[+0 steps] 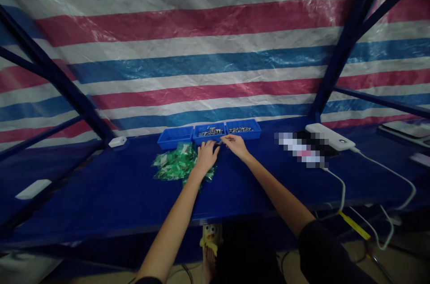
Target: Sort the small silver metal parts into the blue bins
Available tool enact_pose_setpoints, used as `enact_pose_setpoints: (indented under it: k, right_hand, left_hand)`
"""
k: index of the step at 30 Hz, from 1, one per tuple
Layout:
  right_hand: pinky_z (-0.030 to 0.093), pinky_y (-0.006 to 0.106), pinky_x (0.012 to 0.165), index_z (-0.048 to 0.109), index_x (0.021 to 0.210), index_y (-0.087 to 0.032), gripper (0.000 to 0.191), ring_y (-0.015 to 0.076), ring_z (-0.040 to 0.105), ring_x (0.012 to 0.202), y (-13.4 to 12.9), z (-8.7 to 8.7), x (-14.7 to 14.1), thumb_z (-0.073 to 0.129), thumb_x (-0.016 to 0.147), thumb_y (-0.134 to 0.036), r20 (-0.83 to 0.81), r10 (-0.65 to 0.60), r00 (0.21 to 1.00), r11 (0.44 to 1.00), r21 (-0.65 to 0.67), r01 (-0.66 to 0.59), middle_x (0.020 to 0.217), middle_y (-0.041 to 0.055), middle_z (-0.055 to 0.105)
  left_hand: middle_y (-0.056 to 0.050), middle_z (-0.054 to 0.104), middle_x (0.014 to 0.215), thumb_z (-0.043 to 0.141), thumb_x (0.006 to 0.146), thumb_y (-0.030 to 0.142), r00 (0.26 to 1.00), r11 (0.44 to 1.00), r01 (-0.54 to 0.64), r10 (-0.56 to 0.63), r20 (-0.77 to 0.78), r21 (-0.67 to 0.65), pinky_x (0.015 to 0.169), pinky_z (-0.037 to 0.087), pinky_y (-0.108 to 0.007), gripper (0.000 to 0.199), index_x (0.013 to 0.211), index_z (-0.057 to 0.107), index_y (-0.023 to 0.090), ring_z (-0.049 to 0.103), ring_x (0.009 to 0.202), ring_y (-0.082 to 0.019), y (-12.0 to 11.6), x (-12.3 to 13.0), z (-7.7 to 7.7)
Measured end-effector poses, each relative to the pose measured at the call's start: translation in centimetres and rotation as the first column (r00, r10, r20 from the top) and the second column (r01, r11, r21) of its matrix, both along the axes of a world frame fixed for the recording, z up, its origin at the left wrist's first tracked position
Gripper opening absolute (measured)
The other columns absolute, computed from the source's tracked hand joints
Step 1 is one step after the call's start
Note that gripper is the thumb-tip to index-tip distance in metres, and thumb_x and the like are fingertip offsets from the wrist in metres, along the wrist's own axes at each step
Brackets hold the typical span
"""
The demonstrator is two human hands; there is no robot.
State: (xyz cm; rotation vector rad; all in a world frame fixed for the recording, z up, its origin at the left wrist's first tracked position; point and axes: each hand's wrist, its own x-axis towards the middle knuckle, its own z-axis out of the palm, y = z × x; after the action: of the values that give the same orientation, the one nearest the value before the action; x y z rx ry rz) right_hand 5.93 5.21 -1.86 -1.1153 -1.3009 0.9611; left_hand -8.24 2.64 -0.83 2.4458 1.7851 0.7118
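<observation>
My left hand (207, 156) is in front of the middle blue bin, over the right edge of a pile of green-tinted small plastic bags (178, 163). Its fingers are bent forward and its thumb closes in on something too small to name. Close beside it, my right hand (236, 146) pinches a small thing that I cannot make out, with the fingertips of both hands almost meeting. Behind them stand a middle blue bin (195, 140) and a right blue bin (257, 132), each with small metal parts inside. The left blue bin (164, 141) shows only its blue inside.
A phone with a blurred screen (304, 152) and a white power bank (331, 137) lie to the right, with white cables (379, 165) trailing over the edge. Two white devices (117, 141) lie to the left. Blue frame posts (331, 73) and a striped sheet (208, 60) bound the table.
</observation>
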Motion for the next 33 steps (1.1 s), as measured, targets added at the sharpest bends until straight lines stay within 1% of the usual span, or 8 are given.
enact_pose_setpoints:
  k: [7, 10, 13, 15, 19, 23, 26, 33]
  right_hand:
    - [0.049, 0.028, 0.071, 0.068, 0.064, -0.018, 0.016, 0.0177, 0.064, 0.068, 0.0, 0.2, 0.9, 0.061, 0.065, -0.032, 0.142, -0.150, 0.978, 0.988, -0.016, 0.154, 0.061, 0.0008, 0.067]
    - [0.049, 0.027, 0.071, 0.069, 0.089, -0.019, 0.028, 0.0178, 0.065, 0.077, -0.2, 0.7, 0.6, 0.060, 0.068, -0.036, -0.013, -0.029, 0.999, 0.999, -0.036, 0.029, 0.079, 0.0034, 0.071]
    - [0.050, 0.026, 0.070, 0.057, 0.117, -0.024, 0.047, 0.0171, 0.064, 0.088, -0.2, 1.1, 0.2, 0.060, 0.072, -0.037, -0.178, 0.122, 0.976, 0.992, 0.008, -0.123, 0.107, 0.0054, 0.066]
    - [0.050, 0.027, 0.071, 0.058, 0.116, -0.024, 0.045, 0.0175, 0.063, 0.090, -0.1, 0.9, 0.0, 0.061, 0.072, -0.035, -0.164, 0.159, 0.974, 0.987, 0.020, -0.158, 0.112, 0.0062, 0.063]
    - [0.051, 0.033, 0.076, 0.069, 0.094, -0.018, 0.028, 0.0183, 0.065, 0.079, 0.0, -0.3, 0.0, 0.063, 0.069, -0.030, 0.039, 0.158, 0.987, 0.987, 0.008, -0.159, 0.094, 0.0070, 0.069]
    - [0.051, 0.032, 0.075, 0.071, 0.085, -0.018, 0.022, 0.0178, 0.065, 0.073, -0.1, -1.0, -0.2, 0.064, 0.069, -0.031, 0.124, 0.242, 0.962, 0.969, 0.019, -0.246, 0.083, 0.0054, 0.070]
    - [0.051, 0.031, 0.069, 0.070, 0.091, -0.016, 0.027, 0.0167, 0.064, 0.070, -0.4, -0.7, -0.4, 0.063, 0.070, -0.034, 0.078, 0.265, 0.961, 0.964, -0.017, -0.264, 0.081, 0.0063, 0.070]
    - [0.049, 0.026, 0.066, 0.067, 0.099, -0.017, 0.037, 0.0140, 0.062, 0.073, -1.3, 0.5, -0.5, 0.067, 0.069, -0.038, -0.126, 0.277, 0.953, 0.956, -0.062, -0.286, 0.084, 0.0055, 0.069]
  left_hand:
    - [-0.008, 0.053, 0.113, 0.044, 0.085, 0.027, 0.980, 0.998, 0.053, -0.057, -0.189, -0.024, 0.085, 0.036, -0.040, 0.031, 0.115, 0.051, 0.021, 0.044, 0.104, -0.025, -0.4, 0.1, 0.0]
    - [-0.010, 0.051, 0.110, 0.045, 0.084, 0.027, 0.978, 0.999, 0.038, -0.036, -0.206, 0.005, 0.085, 0.035, -0.040, 0.030, 0.111, 0.052, 0.018, 0.044, 0.104, -0.026, -0.4, 0.1, -0.1]
    - [-0.013, 0.051, 0.108, 0.046, 0.083, 0.027, 0.977, 0.999, 0.015, -0.007, -0.211, 0.035, 0.085, 0.035, -0.040, 0.028, 0.108, 0.054, 0.016, 0.044, 0.104, -0.028, -0.4, 0.2, -0.3]
    - [-0.013, 0.053, 0.105, 0.048, 0.082, 0.027, 0.981, 0.999, -0.010, 0.018, -0.195, 0.042, 0.084, 0.035, -0.041, 0.024, 0.102, 0.056, 0.016, 0.045, 0.103, -0.029, -0.4, 0.2, -0.3]
    - [-0.012, 0.058, 0.099, 0.049, 0.082, 0.023, 0.990, 0.999, -0.055, 0.054, -0.131, -0.004, 0.085, 0.034, -0.041, 0.014, 0.090, 0.058, 0.018, 0.048, 0.099, -0.027, -0.3, 0.0, 0.0]
    - [-0.009, 0.064, 0.094, 0.050, 0.082, 0.024, 0.999, 0.998, -0.051, 0.051, 0.005, -0.034, 0.083, 0.037, -0.038, 0.011, 0.088, 0.058, 0.020, 0.054, 0.094, -0.025, -0.1, -0.3, 0.1]
    - [-0.006, 0.066, 0.085, 0.049, 0.082, 0.024, 0.973, 0.998, -0.009, 0.021, 0.228, -0.056, 0.075, 0.041, -0.032, 0.011, 0.088, 0.058, 0.020, 0.059, 0.083, -0.021, 0.3, -0.6, 0.1]
    - [-0.001, 0.061, 0.065, 0.053, 0.077, 0.034, 0.761, 0.994, 0.046, 0.027, 0.649, -0.095, 0.060, 0.042, -0.024, 0.021, 0.085, 0.061, 0.016, 0.057, 0.061, -0.014, 0.9, -0.6, 0.2]
